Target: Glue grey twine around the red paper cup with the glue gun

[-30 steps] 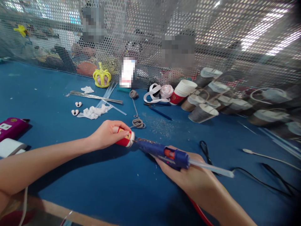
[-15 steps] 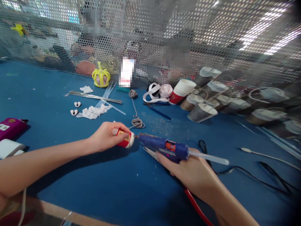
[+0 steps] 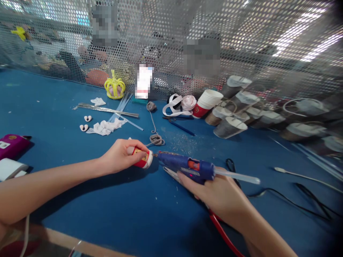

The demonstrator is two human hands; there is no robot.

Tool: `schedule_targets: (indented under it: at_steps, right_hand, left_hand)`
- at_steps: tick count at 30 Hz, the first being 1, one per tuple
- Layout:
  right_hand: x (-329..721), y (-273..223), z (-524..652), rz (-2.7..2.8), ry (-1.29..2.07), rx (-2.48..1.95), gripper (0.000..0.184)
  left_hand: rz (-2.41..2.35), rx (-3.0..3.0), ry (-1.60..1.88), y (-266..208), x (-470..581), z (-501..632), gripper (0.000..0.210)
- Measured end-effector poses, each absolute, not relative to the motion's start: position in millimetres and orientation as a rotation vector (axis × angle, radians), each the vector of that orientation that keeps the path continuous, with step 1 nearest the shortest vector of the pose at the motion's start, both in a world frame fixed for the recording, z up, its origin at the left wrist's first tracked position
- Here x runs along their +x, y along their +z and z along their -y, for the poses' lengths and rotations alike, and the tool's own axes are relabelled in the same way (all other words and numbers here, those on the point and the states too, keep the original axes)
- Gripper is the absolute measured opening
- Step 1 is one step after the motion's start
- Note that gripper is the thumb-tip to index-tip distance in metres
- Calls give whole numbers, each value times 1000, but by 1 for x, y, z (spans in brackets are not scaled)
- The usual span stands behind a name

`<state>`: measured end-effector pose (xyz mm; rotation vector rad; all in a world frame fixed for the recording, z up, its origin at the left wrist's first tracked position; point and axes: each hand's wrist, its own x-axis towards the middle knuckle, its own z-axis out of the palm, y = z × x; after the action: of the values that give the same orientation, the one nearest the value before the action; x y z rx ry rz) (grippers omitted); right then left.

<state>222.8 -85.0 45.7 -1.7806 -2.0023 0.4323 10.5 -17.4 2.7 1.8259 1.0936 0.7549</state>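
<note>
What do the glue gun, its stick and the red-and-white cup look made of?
Glue gun: probably molded plastic, dull finish; even blue body, no metallic sheen.
Glue stick: likely hot-melt polymer, smooth; translucent and whitish.
Cup: perhaps coated paper, printed red with a pale rim; the left hand covers much of it, so plastic stays possible.

No lettering can be read; marks on the blue glue gun (image 3: 174, 162) and held red cup (image 3: 143, 161) are too small
</note>
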Motion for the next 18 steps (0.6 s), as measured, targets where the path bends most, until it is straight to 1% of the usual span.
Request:
schedule_targets:
  at_steps: [7, 14, 18]
  right_hand:
    - [225, 39, 88, 2004, 359, -1761, 27]
    - [223, 48, 84, 2043, 388, -1778, 24]
    - [224, 42, 84, 1980, 355, -1751, 25]
  left_hand:
    - [-1086, 1826, 738, 2, 10, 19, 21]
    - [-1099, 1804, 743, 4, 11, 20, 21]
    - [-1077, 1774, 740, 2, 11, 21, 21]
